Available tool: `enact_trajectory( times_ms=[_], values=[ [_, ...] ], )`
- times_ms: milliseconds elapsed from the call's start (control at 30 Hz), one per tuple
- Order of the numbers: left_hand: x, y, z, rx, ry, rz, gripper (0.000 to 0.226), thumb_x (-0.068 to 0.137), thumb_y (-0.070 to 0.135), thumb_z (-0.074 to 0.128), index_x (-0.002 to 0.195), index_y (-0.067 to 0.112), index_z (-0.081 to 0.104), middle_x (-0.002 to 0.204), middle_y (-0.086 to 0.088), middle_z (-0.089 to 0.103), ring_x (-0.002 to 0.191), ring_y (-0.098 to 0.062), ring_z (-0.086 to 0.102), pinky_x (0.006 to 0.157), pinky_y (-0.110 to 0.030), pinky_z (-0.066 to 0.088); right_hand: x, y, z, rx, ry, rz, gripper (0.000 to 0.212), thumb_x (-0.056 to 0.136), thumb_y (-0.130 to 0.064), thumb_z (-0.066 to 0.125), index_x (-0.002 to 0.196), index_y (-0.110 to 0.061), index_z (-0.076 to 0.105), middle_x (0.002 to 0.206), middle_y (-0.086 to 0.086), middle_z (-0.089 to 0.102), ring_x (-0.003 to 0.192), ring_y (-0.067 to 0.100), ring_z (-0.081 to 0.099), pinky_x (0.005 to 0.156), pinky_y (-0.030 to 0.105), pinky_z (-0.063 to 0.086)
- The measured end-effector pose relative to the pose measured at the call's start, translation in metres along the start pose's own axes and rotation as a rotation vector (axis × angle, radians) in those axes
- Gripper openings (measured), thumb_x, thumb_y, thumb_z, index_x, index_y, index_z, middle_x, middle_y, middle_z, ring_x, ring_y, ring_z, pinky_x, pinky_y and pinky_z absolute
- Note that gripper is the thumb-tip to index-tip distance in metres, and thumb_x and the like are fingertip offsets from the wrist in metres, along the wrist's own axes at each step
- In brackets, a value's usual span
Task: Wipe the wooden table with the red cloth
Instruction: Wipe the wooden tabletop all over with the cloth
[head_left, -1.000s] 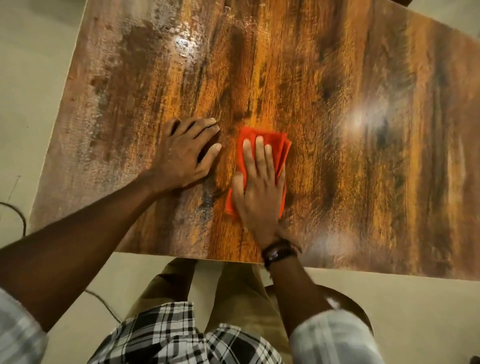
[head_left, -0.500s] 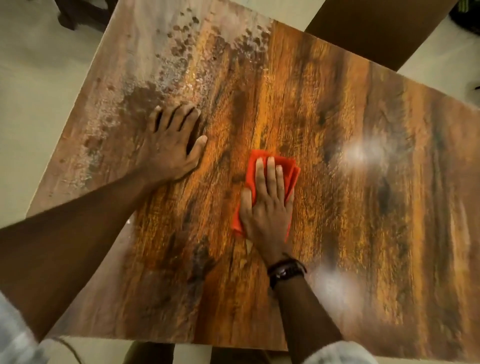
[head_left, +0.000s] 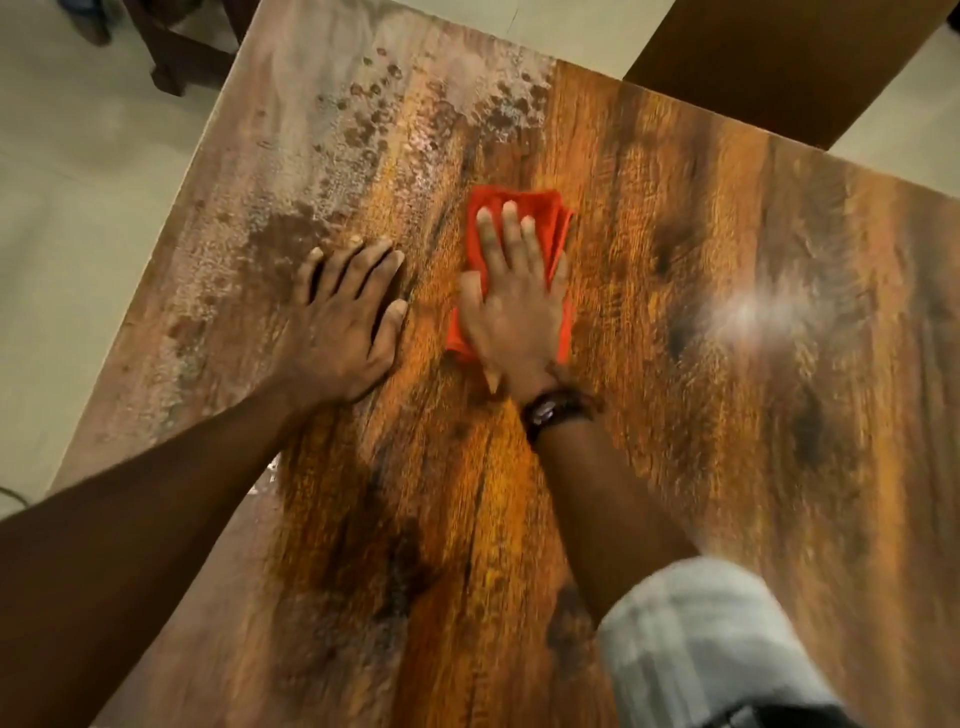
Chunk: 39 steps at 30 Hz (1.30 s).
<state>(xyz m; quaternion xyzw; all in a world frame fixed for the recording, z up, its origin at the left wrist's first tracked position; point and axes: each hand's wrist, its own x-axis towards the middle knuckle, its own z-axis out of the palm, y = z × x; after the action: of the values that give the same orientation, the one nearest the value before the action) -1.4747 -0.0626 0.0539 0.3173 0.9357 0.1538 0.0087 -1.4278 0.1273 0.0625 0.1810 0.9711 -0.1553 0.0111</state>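
The wooden table (head_left: 727, 389) fills most of the head view, its grain running away from me. A folded red cloth (head_left: 524, 205) lies flat on it near the middle. My right hand (head_left: 511, 306) presses down on the cloth with flat fingers, a dark watch on the wrist. Just left of it my left hand (head_left: 337, 325) rests palm down on the bare wood, fingers spread, holding nothing. A pale, speckled film covers the table's far left part (head_left: 332, 130), beyond the left hand.
A dark wooden chair back (head_left: 769, 67) stands past the table's far right edge. Dark furniture legs (head_left: 171, 47) show at the top left on the pale tiled floor (head_left: 78, 208). The table's left edge runs diagonally down to the left.
Both hands have slid farther across the table, away from me. The red cloth has moved with my right hand toward the far edge and the speckled patch.
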Motion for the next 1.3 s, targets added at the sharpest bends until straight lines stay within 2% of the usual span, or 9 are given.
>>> enact_trajectory(
  times_ms=[167,267,500,633,833,967,1133,1233,1300],
  values=[
    [0.000,0.000,0.000,0.029,0.021,0.014,0.054,0.104,0.036,0.025,0.151,0.014,0.038,0.159,-0.004,0.036,0.148,-0.024,0.028,0.120,-0.048,0.014,-0.139,-0.035,0.016,0.049,-0.065,-0.136,0.071,0.096,-0.039,0.042,0.160,-0.030,0.013,0.169,-0.006,0.003,0.155,0.012,-0.003,0.124,0.053,0.000],
    [0.001,0.001,0.001,0.033,0.025,0.010,0.053,0.103,0.035,0.026,0.150,0.014,0.039,0.159,-0.004,0.037,0.148,-0.025,0.029,0.120,-0.047,0.014,-0.160,-0.013,0.014,0.003,-0.065,-0.158,0.072,0.093,-0.042,0.043,0.159,-0.033,0.017,0.168,-0.009,0.007,0.155,0.009,0.001,0.124,0.052,0.006],
    [0.003,0.002,0.001,0.019,-0.014,-0.009,0.054,0.104,0.034,0.026,0.152,0.014,0.037,0.160,-0.003,0.034,0.150,-0.023,0.025,0.121,-0.048,0.011,-0.038,0.057,-0.005,-0.032,0.099,0.049,0.066,0.095,-0.044,0.034,0.158,-0.025,0.026,0.167,0.001,0.019,0.155,0.020,0.013,0.123,0.057,0.012],
    [0.004,0.002,0.002,0.013,-0.015,-0.025,0.055,0.103,0.035,0.026,0.153,0.015,0.036,0.161,-0.002,0.032,0.151,-0.022,0.023,0.123,-0.049,0.010,0.060,0.060,-0.020,0.035,0.040,0.169,0.063,0.101,-0.049,0.027,0.160,-0.031,0.013,0.169,-0.005,0.007,0.156,0.017,0.002,0.123,0.057,0.003],
    [0.002,0.001,0.003,0.030,0.000,-0.011,0.055,0.104,0.035,0.025,0.153,0.014,0.037,0.161,-0.002,0.033,0.152,-0.021,0.023,0.123,-0.047,0.010,0.173,0.032,-0.028,0.016,-0.023,0.135,0.061,0.105,-0.045,0.022,0.160,-0.027,0.004,0.169,-0.001,-0.004,0.156,0.019,-0.006,0.124,0.056,-0.003],
    [0.002,0.003,0.003,0.043,-0.017,-0.014,0.055,0.104,0.036,0.023,0.154,0.016,0.035,0.162,-0.001,0.032,0.152,-0.019,0.020,0.124,-0.045,0.008,0.178,0.018,-0.023,-0.021,-0.019,0.093,0.061,0.106,-0.044,0.023,0.161,-0.026,0.005,0.169,0.000,-0.003,0.156,0.019,-0.004,0.122,0.055,-0.007],
    [0.003,0.006,0.002,0.045,-0.020,-0.018,0.055,0.104,0.036,0.022,0.154,0.016,0.035,0.161,-0.001,0.033,0.152,-0.018,0.020,0.124,-0.045,0.009,0.116,0.033,-0.023,-0.004,-0.068,-0.180,0.060,0.104,-0.048,0.024,0.160,-0.030,0.012,0.169,-0.005,0.004,0.155,0.015,0.002,0.123,0.052,-0.003],
    [0.003,0.005,0.003,0.047,-0.023,-0.019,0.055,0.105,0.037,0.021,0.154,0.017,0.034,0.162,-0.001,0.032,0.153,-0.017,0.018,0.124,-0.047,0.009,0.113,0.075,-0.032,-0.025,-0.025,-0.060,0.069,0.097,-0.057,0.014,0.160,-0.030,0.010,0.169,-0.002,0.003,0.156,0.017,0.003,0.124,0.054,0.007],
    [0.004,0.005,0.003,0.032,-0.019,-0.024,0.055,0.105,0.037,0.021,0.154,0.016,0.034,0.162,-0.001,0.031,0.153,-0.017,0.018,0.124,-0.047,0.009,0.133,0.095,-0.041,-0.014,-0.010,0.060,0.074,0.094,-0.059,0.009,0.160,-0.027,0.006,0.169,0.001,0.000,0.156,0.020,0.001,0.124,0.057,0.005]
  ],
)
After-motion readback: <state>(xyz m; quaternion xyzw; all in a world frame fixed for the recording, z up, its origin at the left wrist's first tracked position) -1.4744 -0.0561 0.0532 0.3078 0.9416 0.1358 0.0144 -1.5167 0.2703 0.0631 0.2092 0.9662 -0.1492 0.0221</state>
